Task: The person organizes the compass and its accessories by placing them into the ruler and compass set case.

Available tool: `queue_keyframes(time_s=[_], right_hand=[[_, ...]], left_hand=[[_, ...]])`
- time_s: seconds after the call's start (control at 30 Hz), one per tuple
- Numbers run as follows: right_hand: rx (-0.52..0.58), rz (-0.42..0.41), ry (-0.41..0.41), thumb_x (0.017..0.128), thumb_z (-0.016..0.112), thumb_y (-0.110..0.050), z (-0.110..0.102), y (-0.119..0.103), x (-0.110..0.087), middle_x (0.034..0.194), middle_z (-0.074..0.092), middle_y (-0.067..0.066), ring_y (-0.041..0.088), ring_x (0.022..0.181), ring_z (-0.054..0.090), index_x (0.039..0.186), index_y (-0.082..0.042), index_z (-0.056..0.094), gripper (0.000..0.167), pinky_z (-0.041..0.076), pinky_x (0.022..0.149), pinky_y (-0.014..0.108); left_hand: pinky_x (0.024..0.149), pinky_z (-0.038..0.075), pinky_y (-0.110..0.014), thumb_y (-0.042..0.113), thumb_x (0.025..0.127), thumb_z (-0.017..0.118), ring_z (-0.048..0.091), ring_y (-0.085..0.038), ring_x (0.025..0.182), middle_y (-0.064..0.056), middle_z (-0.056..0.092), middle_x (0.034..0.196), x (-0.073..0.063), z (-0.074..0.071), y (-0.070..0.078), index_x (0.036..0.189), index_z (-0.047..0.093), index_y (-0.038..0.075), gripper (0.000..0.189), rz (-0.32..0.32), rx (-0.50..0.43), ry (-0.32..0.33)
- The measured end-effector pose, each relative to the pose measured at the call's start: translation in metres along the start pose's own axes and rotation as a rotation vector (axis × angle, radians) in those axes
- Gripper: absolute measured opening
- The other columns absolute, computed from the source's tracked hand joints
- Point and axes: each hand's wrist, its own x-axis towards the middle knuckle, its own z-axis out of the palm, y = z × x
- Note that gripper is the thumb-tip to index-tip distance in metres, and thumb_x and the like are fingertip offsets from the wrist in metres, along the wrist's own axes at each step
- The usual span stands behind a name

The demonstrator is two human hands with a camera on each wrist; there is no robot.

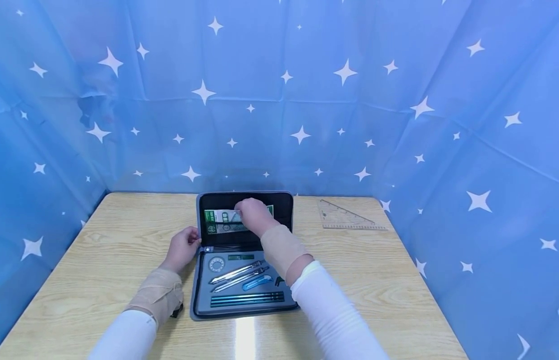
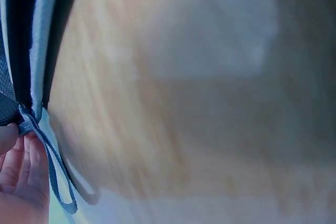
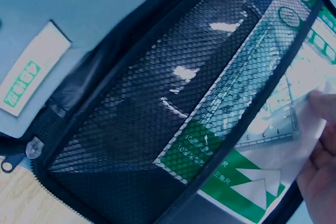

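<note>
A zippered drafting case [image 1: 279, 241] lies unfolded on the table, its lid leaning up at the back. My right hand [image 1: 255, 215] pinches the upper edge of a clear, green-printed ruler packet [image 3: 247, 163]. The packet's lower part sits behind the black mesh pocket [image 3: 131, 114] of the lid; a clear set square shows through the plastic. At the case's left side, by the fold, my left hand [image 1: 184, 245] pinches the edge between thumb and fingers. A thin fabric loop [image 2: 55, 166] hangs beside those fingers in the left wrist view.
In the case's base tray lie two metal compasses [image 1: 236, 272], a blue cutter [image 1: 257, 283], several dark green pencils [image 1: 246, 299], a round white disc [image 1: 216, 264] and an eraser [image 3: 34, 69]. A clear set square [image 1: 349, 217] lies at the table's back right, before a blue star-patterned curtain [image 1: 270, 125].
</note>
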Motion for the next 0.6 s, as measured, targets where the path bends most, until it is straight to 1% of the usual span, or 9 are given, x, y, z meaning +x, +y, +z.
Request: queue_keyframes(time_s=[0.13, 0.27, 0.33, 0.37, 0.5, 0.6], right_hand=[[0.010, 0.011, 0.018, 0.096, 0.053, -0.013, 0.005, 0.004, -0.003, 0.113, 0.067, -0.001, 0.013, 0.103, 0.062, 0.114, -0.017, 0.068, 0.024, 0.052, 0.085, 0.027], [-0.011, 0.004, 0.044, 0.096, 0.053, -0.014, 0.008, 0.006, -0.006, 0.104, 0.068, -0.001, 0.012, 0.088, 0.061, 0.109, -0.017, 0.065, 0.018, 0.050, 0.076, 0.027], [-0.035, 0.002, 0.053, 0.096, 0.054, -0.013, 0.009, 0.005, -0.007, 0.102, 0.067, -0.001, 0.012, 0.084, 0.059, 0.106, -0.017, 0.064, 0.015, 0.049, 0.074, 0.027], [-0.047, -0.001, 0.056, 0.096, 0.054, -0.013, 0.010, 0.005, -0.008, 0.099, 0.067, -0.001, 0.012, 0.082, 0.058, 0.104, -0.017, 0.064, 0.014, 0.048, 0.073, 0.027], [-0.133, -0.025, 0.107, 0.094, 0.056, -0.012, 0.014, 0.005, -0.008, 0.099, 0.065, -0.001, 0.012, 0.090, 0.058, 0.099, -0.017, 0.070, 0.015, 0.050, 0.077, 0.025], [-0.220, -0.030, 0.154, 0.094, 0.057, -0.014, 0.018, 0.004, -0.008, 0.094, 0.063, -0.001, 0.014, 0.087, 0.055, 0.095, -0.018, 0.073, 0.017, 0.051, 0.074, 0.026]], left_hand=[[0.075, 0.052, -0.036, -0.004, 0.084, 0.062, 0.061, -0.025, 0.080, -0.016, 0.063, 0.085, 0.001, 0.001, 0.000, 0.094, 0.059, -0.004, 0.010, -0.003, 0.009, 0.002], [0.074, 0.051, -0.036, -0.003, 0.084, 0.062, 0.060, -0.026, 0.079, -0.016, 0.063, 0.084, 0.001, 0.000, 0.000, 0.094, 0.059, -0.004, 0.011, 0.007, 0.016, 0.006], [0.073, 0.051, -0.036, -0.003, 0.084, 0.062, 0.060, -0.026, 0.079, -0.016, 0.063, 0.084, 0.001, 0.000, 0.000, 0.094, 0.059, -0.004, 0.011, 0.011, 0.017, 0.004], [0.074, 0.051, -0.036, -0.002, 0.084, 0.062, 0.060, -0.026, 0.080, -0.016, 0.063, 0.085, 0.002, 0.000, 0.000, 0.094, 0.059, -0.004, 0.011, 0.007, 0.016, 0.003], [0.073, 0.050, -0.035, -0.003, 0.085, 0.062, 0.060, -0.026, 0.080, -0.016, 0.062, 0.085, 0.001, 0.000, 0.000, 0.094, 0.059, -0.004, 0.010, -0.004, 0.012, 0.000], [0.075, 0.050, -0.036, -0.004, 0.085, 0.062, 0.060, -0.027, 0.081, -0.017, 0.063, 0.085, 0.001, 0.000, 0.000, 0.094, 0.058, -0.004, 0.010, -0.006, 0.007, 0.002]])
